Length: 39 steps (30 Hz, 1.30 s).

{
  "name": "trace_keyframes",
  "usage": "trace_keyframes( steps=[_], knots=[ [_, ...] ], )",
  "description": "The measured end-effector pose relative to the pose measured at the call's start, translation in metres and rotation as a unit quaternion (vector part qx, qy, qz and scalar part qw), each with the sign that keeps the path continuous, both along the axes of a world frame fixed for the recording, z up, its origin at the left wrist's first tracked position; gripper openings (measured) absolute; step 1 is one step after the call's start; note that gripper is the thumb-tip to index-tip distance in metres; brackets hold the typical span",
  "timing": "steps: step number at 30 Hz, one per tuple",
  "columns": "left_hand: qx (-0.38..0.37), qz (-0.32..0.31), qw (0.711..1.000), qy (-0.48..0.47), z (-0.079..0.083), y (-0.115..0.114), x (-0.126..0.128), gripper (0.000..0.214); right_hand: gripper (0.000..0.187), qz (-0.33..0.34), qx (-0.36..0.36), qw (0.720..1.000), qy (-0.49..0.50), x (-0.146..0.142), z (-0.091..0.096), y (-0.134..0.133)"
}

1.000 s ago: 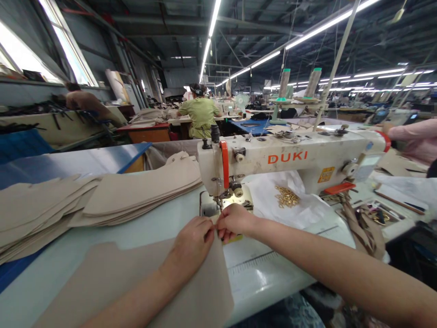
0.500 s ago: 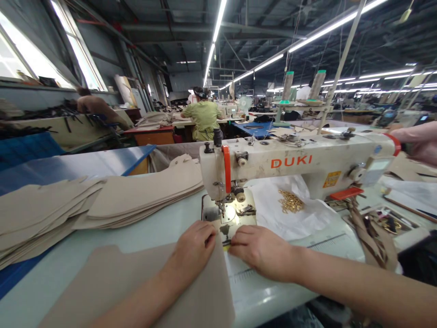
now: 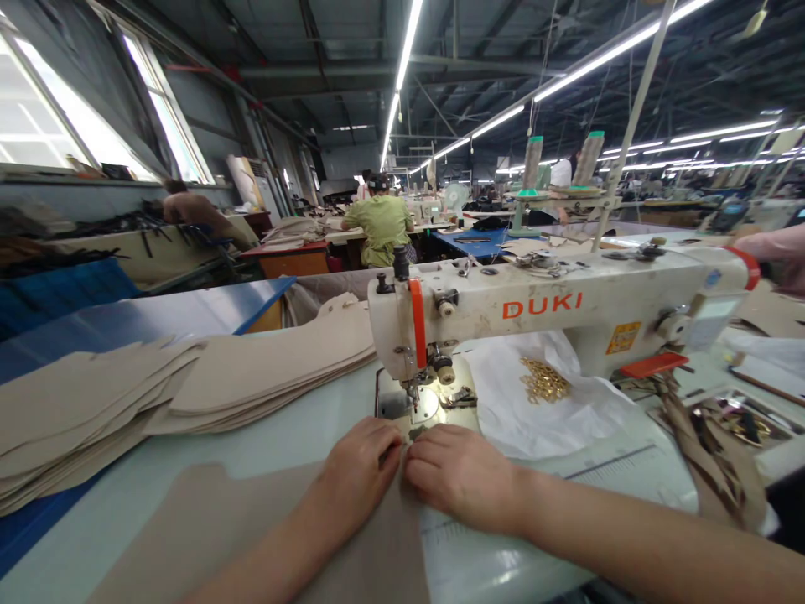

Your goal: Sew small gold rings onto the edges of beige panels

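Observation:
A white sewing machine (image 3: 553, 310) marked DUKI stands on the pale table (image 3: 264, 440). A tan cut piece (image 3: 251, 528) lies flat in front of it, its far corner near the needle (image 3: 413, 403). My left hand (image 3: 361, 474) rests on that corner with fingers curled and pinched on the edge. My right hand (image 3: 462, 474) lies beside it, fingers bent down and pressing the same edge just before the presser foot. The two hands touch each other.
Stacks of tan cut pieces (image 3: 189, 386) lie to the left. White paper with small gold metal parts (image 3: 544, 382) sits behind the machine arm. Brown straps (image 3: 704, 445) hang at right. A person in a green shirt (image 3: 381, 226) works farther back; another person's hand (image 3: 773, 252) shows at right.
My right hand moved out to the right half a second ago, then came back against my left hand at the piece's corner. The view has shifted slightly downward and closer.

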<state>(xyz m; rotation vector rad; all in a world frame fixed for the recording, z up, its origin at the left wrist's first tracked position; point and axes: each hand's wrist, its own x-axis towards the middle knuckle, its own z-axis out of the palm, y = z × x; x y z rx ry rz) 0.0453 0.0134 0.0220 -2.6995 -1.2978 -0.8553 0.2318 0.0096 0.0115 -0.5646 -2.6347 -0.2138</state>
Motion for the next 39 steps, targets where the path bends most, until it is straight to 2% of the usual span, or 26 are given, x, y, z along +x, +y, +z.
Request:
trace_keyframes(
  steps=[3, 11, 20, 25, 39],
  knots=[
    [0.002, -0.002, 1.0, -0.002, 0.0, 0.0, 0.0, 0.017, 0.012, 0.023, -0.006, 1.0, -0.001, -0.001, -0.003, 0.002],
    [0.014, -0.018, 1.0, 0.003, -0.005, 0.002, -0.002, 0.018, 0.015, 0.022, -0.032, 0.999, 0.009, 0.0, -0.005, 0.002],
    [0.044, -0.046, 0.996, 0.062, -0.006, 0.005, -0.003, 0.023, 0.017, 0.026, -0.03, 0.999, 0.008, 0.001, -0.004, 0.001],
    [0.074, -0.054, 0.995, 0.045, -0.008, 0.003, -0.003, 0.027, 0.018, 0.026, -0.034, 0.999, 0.014, 0.001, -0.005, 0.002],
    [0.083, -0.059, 0.995, 0.014, -0.008, 0.006, -0.002, 0.022, 0.018, 0.028, -0.036, 0.999, 0.015, 0.001, -0.005, 0.002]
  ],
)
